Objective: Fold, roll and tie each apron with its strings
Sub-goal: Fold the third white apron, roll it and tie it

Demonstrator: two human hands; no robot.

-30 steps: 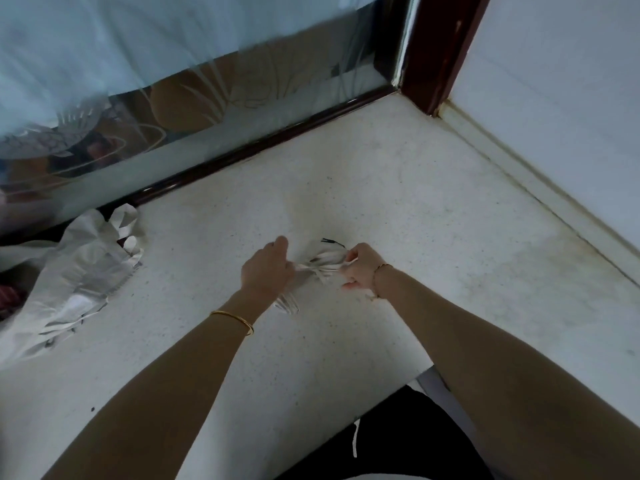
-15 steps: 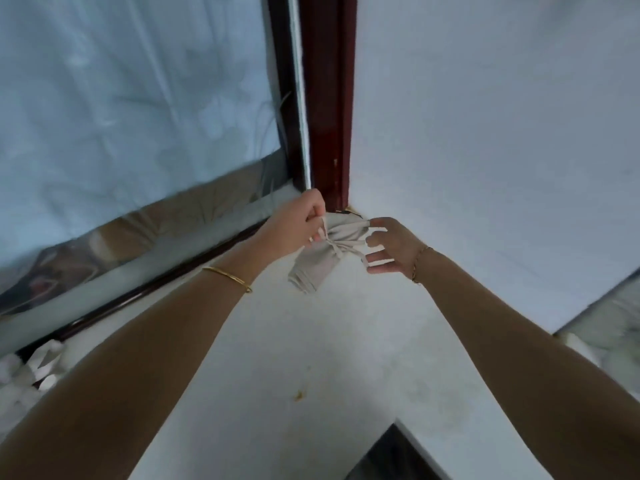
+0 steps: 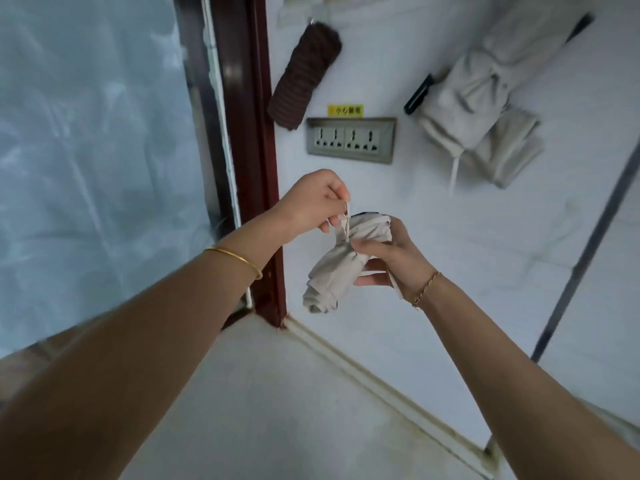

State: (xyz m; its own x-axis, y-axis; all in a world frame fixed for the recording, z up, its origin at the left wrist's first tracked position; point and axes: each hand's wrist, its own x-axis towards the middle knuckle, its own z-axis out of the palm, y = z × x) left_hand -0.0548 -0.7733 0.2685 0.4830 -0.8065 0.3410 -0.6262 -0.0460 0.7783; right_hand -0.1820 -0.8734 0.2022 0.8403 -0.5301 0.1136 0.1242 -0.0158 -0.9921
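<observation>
Now, the apron (image 3: 341,268): rolled into a pale grey bundle, held in the air at the middle of the frame, cinched at its waist, spiral end towards the lower left.
String (image 3: 347,221): one short end rises from the cinch into my left fingers; another strip runs down across my right palm towards the wrist. The knot itself I cannot make out.
Left hand (image 3: 313,202): curled, pinching the string end just above the roll.
Right hand (image 3: 391,258): gripping the roll from the right, thumb laid on the cinch; the fingers behind the cloth are mostly hidden.
Dark edge at the roll's upper end: too small to tell what it is.
Bangle (image 3: 235,258): on my left wrist.
Chain bracelet (image 3: 426,289): on my right wrist.
Socket panel (image 3: 350,140): on the white wall above my hands.
Yellow label (image 3: 345,110): just above the panel, print too blurred to read.
Striped dark cloth (image 3: 304,74): hanging upper centre, its top cut off.
Pale bundles (image 3: 481,105): upper right, tied, one string dangling.
Black handle (image 3: 419,95): beside them, the rest hidden behind.
Door frame (image 3: 249,133): dark red, left of centre.
Filmed glass (image 3: 93,150): fills the left of the frame.
</observation>
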